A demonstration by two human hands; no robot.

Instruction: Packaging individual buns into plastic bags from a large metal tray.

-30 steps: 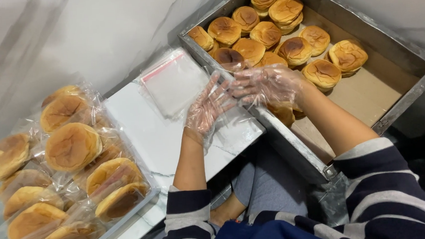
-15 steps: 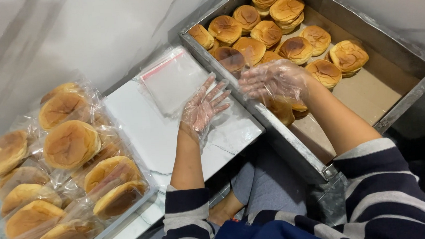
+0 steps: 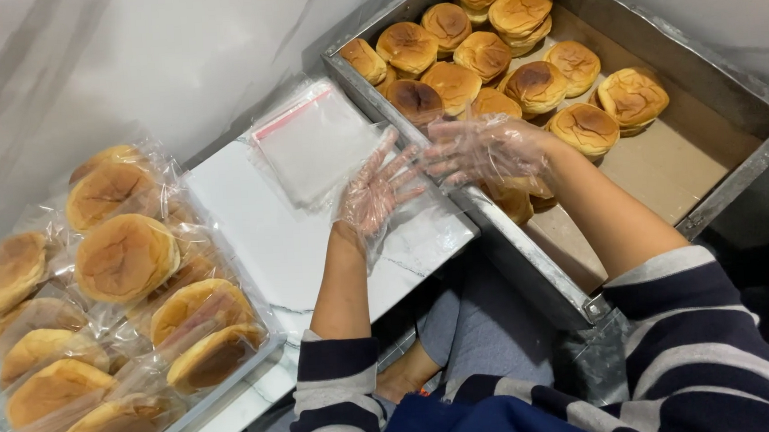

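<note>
**Thin bags, soft buns: light grip needed**

Stack of clear, flat plastic zip bags with a red seal strip (image 3: 316,143), lying just beyond the left fingertips on the white marbled slab (image 3: 271,250). Likely feather-light, limp and slippery, sheets clinging together; best pinched at the near corner or along the stiffer seal strip to peel off a single one. Left hand (image 3: 374,194) in a loose clear disposable glove, fingers spread, holding nothing, hovering at the stack's near edge. Right hand (image 3: 487,152), gloved alike, open and empty, fingers pointing toward the left, apart from it, over the near rim of the large square metal tray (image 3: 737,168). Beyond and right of it, round golden-brown buns (image 3: 528,83): probably soft, easily dented, better cradled from the sides. Far left of the left hand, bagged buns (image 3: 125,258) piled in a shallow tray.
</note>
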